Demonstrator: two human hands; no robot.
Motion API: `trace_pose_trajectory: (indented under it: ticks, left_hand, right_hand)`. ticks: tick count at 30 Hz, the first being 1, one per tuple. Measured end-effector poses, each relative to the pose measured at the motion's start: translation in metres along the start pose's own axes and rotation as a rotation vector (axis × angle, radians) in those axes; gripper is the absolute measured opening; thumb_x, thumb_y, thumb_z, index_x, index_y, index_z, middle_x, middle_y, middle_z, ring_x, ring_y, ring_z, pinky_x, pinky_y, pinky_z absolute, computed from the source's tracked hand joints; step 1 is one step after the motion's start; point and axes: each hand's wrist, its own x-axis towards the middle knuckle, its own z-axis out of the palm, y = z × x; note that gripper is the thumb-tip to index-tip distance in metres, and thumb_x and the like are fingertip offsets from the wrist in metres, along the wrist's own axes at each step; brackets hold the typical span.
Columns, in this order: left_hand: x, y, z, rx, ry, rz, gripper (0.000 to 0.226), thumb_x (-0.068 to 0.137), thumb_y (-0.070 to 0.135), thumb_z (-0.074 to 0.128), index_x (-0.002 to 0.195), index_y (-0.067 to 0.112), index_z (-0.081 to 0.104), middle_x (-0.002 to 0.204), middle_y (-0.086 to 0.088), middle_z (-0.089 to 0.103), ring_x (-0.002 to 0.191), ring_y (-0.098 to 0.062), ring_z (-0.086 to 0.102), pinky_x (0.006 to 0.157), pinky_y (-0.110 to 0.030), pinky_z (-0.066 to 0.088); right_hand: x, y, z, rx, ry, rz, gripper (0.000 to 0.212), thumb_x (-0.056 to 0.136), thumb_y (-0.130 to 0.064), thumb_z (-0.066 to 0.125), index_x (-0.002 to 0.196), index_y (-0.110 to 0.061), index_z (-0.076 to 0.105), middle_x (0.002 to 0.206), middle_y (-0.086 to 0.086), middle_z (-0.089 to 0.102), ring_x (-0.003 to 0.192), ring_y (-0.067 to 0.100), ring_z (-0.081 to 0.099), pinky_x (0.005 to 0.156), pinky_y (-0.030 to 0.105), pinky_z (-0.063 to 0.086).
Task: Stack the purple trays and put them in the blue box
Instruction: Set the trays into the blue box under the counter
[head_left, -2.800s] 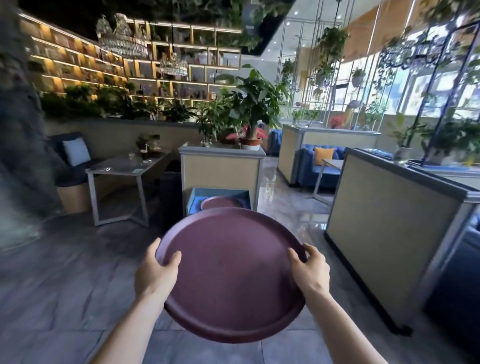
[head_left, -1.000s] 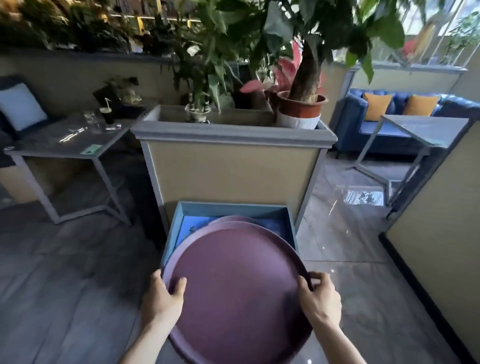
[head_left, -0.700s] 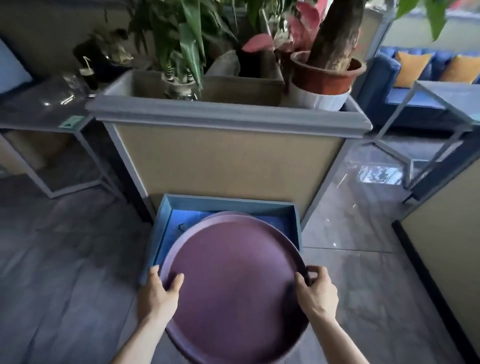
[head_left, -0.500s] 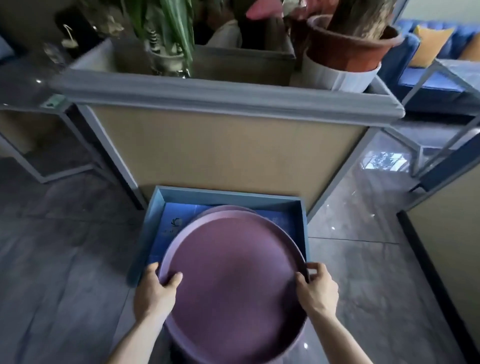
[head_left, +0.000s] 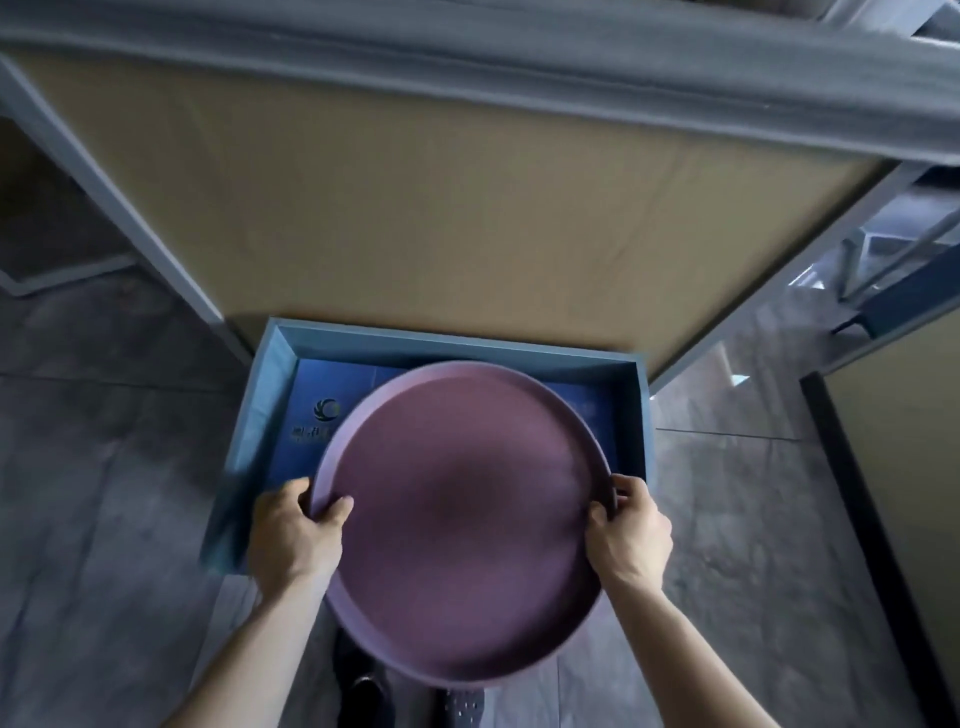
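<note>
Now purple tray (head_left: 462, 525) sits gripped between left hand (head_left: 291, 535) and right hand (head_left: 631, 535)

Only marking I'm seeing is a round swirl logo (head_left: 327, 410) w/ a line of text under it on the blue box (head_left: 258, 415) floor, too blurry to read tbh.

Purple tray (head_left: 462, 525) — smooth, matt, plastic by appearance, faint sheen at centre. Blue box (head_left: 631, 410): matt card-like walls, glossier printed base inside. Planter panel (head_left: 441, 218) — tan, finely textured, matt; its grey trim (head_left: 519, 67) looks painted. Floor tiles (head_left: 753, 545) polished, stone-patterned, reflective.
</note>
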Motion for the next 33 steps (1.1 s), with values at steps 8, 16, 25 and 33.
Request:
trace_pose_trajectory:
  ticks: [8,16,25,33]
  left_hand:
    - [0.018,-0.002,0.014,0.029,0.016,0.025,0.041,0.081,0.029,0.076,0.113,0.005,0.065,0.11,-0.018,0.069,0.104,-0.039,0.061,0.082,-0.044,0.047]
    - [0.02,-0.003,0.019,0.081,0.038,0.038,0.039,0.079,0.031,0.078,0.109,0.009,0.066,0.103,-0.015,0.072,0.097,-0.039,0.064,0.069,-0.036,0.039]
    - [0.02,-0.004,0.018,0.102,0.033,0.046,0.04,0.079,0.034,0.078,0.11,0.011,0.066,0.103,-0.013,0.073,0.1,-0.038,0.064,0.072,-0.039,0.044]
    - [0.023,-0.006,0.019,0.084,0.028,0.017,0.044,0.078,0.036,0.078,0.112,0.013,0.065,0.103,-0.012,0.074,0.1,-0.039,0.065,0.075,-0.042,0.049]
  right_hand:
    - [0.004,-0.004,0.023,-0.04,-0.023,0.012,0.034,0.082,-0.017,0.059,0.116,-0.023,0.064,0.097,0.01,0.071,0.09,0.036,0.062,0.072,0.032,0.04]
    - [0.01,0.002,0.023,-0.106,0.021,-0.005,0.035,0.077,-0.009,0.057,0.106,-0.026,0.069,0.083,0.011,0.07,0.068,0.03,0.05,0.066,0.029,0.04]
    - [0.015,0.004,0.023,-0.185,0.022,-0.029,0.036,0.078,-0.011,0.064,0.111,-0.027,0.069,0.09,0.014,0.07,0.086,0.041,0.063,0.07,0.036,0.048]
    - [0.017,0.004,0.025,-0.247,0.032,-0.06,0.038,0.077,-0.013,0.065,0.112,-0.029,0.068,0.092,0.014,0.07,0.085,0.04,0.064,0.069,0.034,0.047]
